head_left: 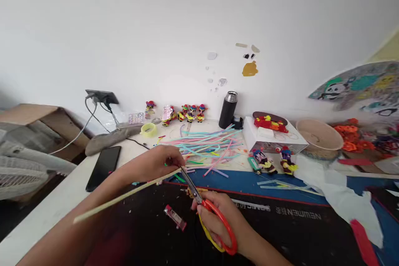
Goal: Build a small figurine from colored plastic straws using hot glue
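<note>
My left hand (160, 160) is closed, pinching a long pale yellow pipe cleaner (124, 196) near its right end. The rest of the stem slants down to the left across my forearm. In my right hand (222, 216) is a pair of scissors (222, 221) with red and yellow handles. Their blades point up and left, and the tips meet the stem at my left fingertips; my fingers partly hide that spot. Below, a pink lighter (175, 217) lies on the black mat (140, 237). Behind my hands is a loose pile of pastel pipe cleaners (208, 143).
A black flask (228, 110) stands uncapped by the wall, beside a white box (274, 133). Small figures (192, 114) line the back. A phone (103, 168) and yellow tape roll (149, 129) are left; a round bowl (319, 133) and torn white paper (346, 199) are right.
</note>
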The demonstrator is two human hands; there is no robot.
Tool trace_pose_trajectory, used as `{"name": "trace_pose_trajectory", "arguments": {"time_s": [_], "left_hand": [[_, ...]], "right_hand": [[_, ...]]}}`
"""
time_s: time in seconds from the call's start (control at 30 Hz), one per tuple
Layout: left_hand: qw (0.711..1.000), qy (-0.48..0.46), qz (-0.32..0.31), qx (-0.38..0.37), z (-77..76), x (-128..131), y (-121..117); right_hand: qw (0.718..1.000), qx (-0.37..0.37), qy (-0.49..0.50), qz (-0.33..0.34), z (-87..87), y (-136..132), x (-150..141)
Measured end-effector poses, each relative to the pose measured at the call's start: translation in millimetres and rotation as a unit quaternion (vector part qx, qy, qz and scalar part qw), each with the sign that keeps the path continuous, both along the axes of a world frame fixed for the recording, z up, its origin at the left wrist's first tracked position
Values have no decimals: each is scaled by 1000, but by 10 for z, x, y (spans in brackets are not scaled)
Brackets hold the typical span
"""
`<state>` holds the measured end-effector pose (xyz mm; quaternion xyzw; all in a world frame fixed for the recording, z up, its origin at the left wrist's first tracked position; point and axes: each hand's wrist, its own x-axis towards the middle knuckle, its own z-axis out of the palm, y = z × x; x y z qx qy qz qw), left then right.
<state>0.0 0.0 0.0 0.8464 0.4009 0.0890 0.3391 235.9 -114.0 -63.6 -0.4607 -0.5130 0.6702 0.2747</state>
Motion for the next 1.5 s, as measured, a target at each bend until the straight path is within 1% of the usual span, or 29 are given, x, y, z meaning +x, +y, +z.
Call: {"name": "trace_pose_trajectory", "arguments": {"time_s": [0.1,0.3,0.63,0.73,0.87,1.1,1.2,1.4,1.5], "left_hand": [[1000,9,6,-2,30,16,-17],[1000,14,13,-24,82,56,-35],[999,25,4,-35,92,80,-71],[999,27,11,-41,82,74,-75],[998,33,1,-46,68,67,-69],[998,41,-10,-43,53,69,-60],[998,40,-14,-44,37,65,-57],[998,46,-18,-42,12,62,-52],[998,47,-22,-36,10,75,-48]], "right_hand": [[1000,-1,-5,-5,-11,-45,-11],[999,-37,-9,5,-69,-97,-13],[999,-43,-27,-15,-79,-164,-33],[999,-46,-25,-14,-54,-174,-35],[998,-52,-25,-18,-24,-186,-48],[997,-67,-46,-19,-145,-204,-63],[996,-57,-60,-26,-127,-214,-57],[996,2,-87,-36,-98,-245,-47],[997,22,-65,-31,-111,-236,-33]]}}
